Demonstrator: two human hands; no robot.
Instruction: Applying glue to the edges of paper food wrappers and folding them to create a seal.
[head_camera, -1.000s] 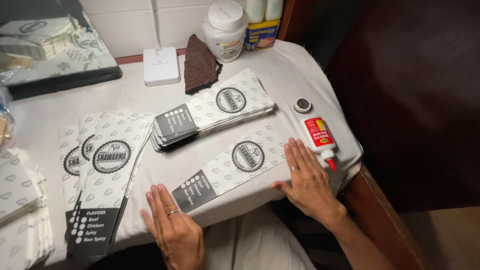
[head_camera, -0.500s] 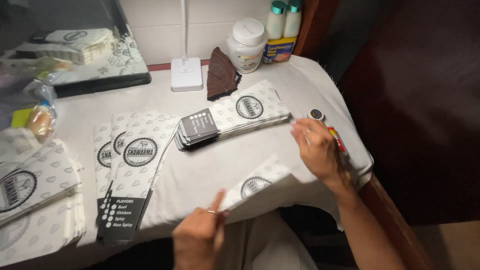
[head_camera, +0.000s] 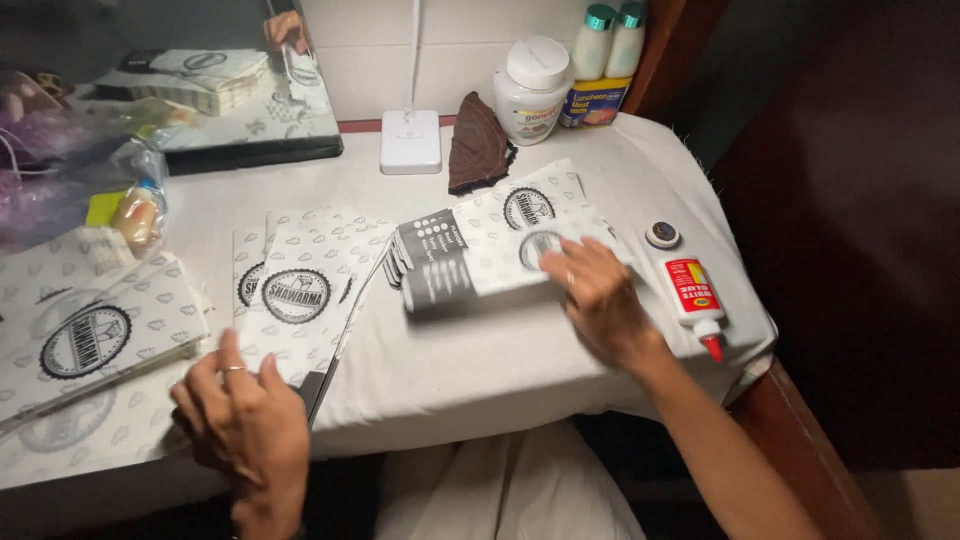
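My right hand (head_camera: 600, 300) lies on a white printed paper bag (head_camera: 470, 272) with a dark grey end and holds it on top of a stack of the same bags (head_camera: 520, 205) in the middle of the table. My left hand (head_camera: 245, 430) hovers with fingers apart at the near table edge. It touches the lower dark end of a pile of flat printed bags (head_camera: 300, 290) with round black logos. A ring shows on that hand.
A white glue bottle (head_camera: 690, 290) with a red tip lies right of the stack, its black cap (head_camera: 662, 234) beside it. Behind are a white box (head_camera: 410, 140), brown cloth (head_camera: 478, 145), white jar (head_camera: 530, 90) and two bottles (head_camera: 610, 40). More printed sheets (head_camera: 80, 335) lie at the left.
My right hand carried the bag from the front of the table up onto the middle stack. My left hand let go of it and moved left to the flat pile.
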